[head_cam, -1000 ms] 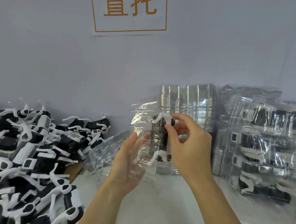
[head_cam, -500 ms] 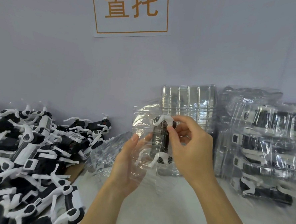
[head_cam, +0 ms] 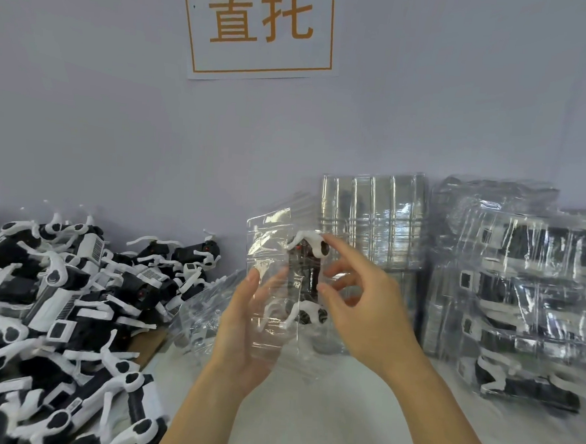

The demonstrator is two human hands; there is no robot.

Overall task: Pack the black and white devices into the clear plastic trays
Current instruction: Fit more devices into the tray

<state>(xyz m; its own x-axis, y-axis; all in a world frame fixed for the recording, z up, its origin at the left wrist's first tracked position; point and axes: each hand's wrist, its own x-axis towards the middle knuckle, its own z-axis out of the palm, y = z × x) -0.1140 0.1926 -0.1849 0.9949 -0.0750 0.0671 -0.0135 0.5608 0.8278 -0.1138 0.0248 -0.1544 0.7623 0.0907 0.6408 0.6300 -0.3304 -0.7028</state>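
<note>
- A heap of black and white devices [head_cam: 56, 310] lies loose at the left; small white labels on some, print too small to read
- On the wall a white sign [head_cam: 262, 27] carries two orange characters, 置托, in an orange frame
- The left hand [head_cam: 247, 329], fingers straight, props a clear tray [head_cam: 272, 255] upright from behind; one device [head_cam: 307, 281] sits inside it
- The right hand [head_cam: 365, 312] is loosely spread, fingertips at the device's white top, gripping nothing
- Behind, a stack of clear trays [head_cam: 370, 219]
- At the right, packed trays [head_cam: 521, 287] with devices inside, piled
</note>
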